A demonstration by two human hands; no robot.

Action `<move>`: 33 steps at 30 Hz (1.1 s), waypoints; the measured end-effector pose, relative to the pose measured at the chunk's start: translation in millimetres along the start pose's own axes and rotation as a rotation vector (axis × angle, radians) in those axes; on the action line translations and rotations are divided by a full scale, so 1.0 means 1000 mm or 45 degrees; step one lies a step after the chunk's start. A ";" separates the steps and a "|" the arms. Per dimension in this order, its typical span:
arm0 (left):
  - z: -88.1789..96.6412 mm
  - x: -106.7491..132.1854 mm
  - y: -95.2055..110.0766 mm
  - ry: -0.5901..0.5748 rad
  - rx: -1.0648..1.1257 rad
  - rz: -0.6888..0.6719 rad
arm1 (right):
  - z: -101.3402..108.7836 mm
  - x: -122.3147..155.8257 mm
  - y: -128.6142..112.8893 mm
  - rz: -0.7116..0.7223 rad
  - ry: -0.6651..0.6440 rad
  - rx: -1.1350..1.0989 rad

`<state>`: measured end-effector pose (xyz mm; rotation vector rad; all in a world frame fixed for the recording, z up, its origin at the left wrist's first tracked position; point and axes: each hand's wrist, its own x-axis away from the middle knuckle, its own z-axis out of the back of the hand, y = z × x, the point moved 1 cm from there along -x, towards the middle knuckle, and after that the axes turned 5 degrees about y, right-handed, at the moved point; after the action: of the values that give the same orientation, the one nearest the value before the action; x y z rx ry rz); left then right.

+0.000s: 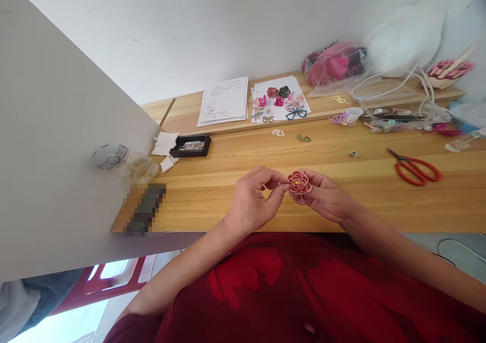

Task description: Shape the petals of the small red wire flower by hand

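Observation:
A small red-pink flower ornament (299, 183) with looped petals and a yellow centre is held just above the wooden table (235, 201). My right hand (327, 197) grips it from below and behind with curled fingers. My left hand (253, 199) pinches the flower's left edge between thumb and forefinger. Both hands meet near the table's front edge, in front of my red shirt.
Red scissors (416, 168) lie at the right. A black tray of small beads (191, 146) and a clear jar (127, 163) sit at the left. On the raised shelf are paper sheets (224, 101), a sheet with finished flowers (279, 101), plastic bags (334, 64) and cables.

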<state>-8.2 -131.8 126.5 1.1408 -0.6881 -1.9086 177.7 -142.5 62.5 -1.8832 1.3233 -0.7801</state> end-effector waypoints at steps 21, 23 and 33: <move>0.007 -0.005 0.003 -0.126 -0.091 -0.149 | -0.004 0.002 -0.002 -0.197 -0.009 0.005; 0.008 -0.005 0.002 -0.167 -0.123 -0.186 | -0.004 0.002 -0.003 -0.203 -0.008 0.021; 0.010 -0.010 0.002 -0.346 -0.510 -0.408 | -0.007 0.002 -0.004 -0.333 0.052 0.116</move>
<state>-14.1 -124.1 137.1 0.7784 -0.2460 -2.3688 174.8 -145.0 70.2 -1.9993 1.0583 -0.9981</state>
